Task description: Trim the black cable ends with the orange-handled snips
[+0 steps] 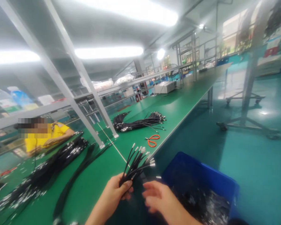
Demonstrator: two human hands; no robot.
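My left hand [121,187] is wrapped round a bundle of black cables [136,162] near the table's front edge. The cable ends, with white and silver tips, fan out above the fist. Just right of the bundle, my right hand [158,197] has its fingers apart and holds nothing. Orange-handled scissors [154,140] lie on the green table [178,107] beyond the bundle. Behind them rests a larger pile of black cables [140,122]. Another long cable bundle [71,187] curves across the table to the left of my left hand.
A blue bin [201,170] with dark and clear material inside stands below the table edge at right. Grey shelf posts [93,90] rise from the table. A person in a yellow shirt [58,129] sits at left behind a large cable heap [44,170]. A wheeled stand [245,122] is at right.
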